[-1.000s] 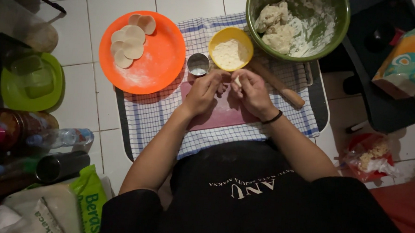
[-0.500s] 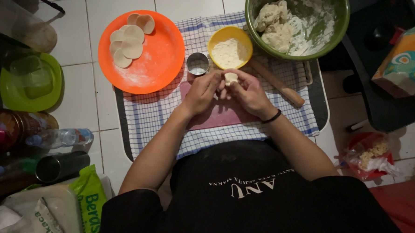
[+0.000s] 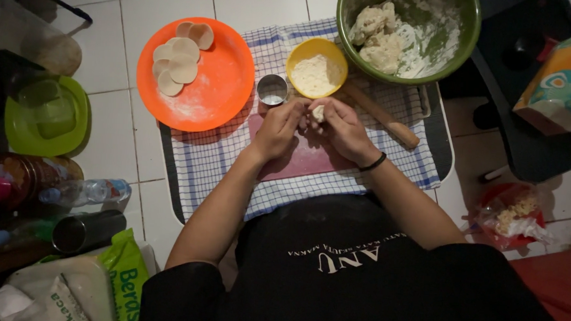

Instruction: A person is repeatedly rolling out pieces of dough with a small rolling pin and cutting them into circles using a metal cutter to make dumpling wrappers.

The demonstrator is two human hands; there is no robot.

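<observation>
Head view: we pinch one small dough piece [image 3: 318,113] between left hand [image 3: 279,128] and right hand [image 3: 342,127]; five discs [image 3: 182,58] lie finished on the orange plate [image 3: 218,93], and much dough [image 3: 381,36] remains in the green bowl [image 3: 469,27].

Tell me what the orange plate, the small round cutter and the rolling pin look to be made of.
The orange plate looks like plastic: uniform bright colour, smooth matte face dusted with flour. The cutter seems metal, likely steel: a thin silvery ring that catches the light. The rolling pin looks like wood: pale brown, unglossy, though grain is too small to see.
</observation>
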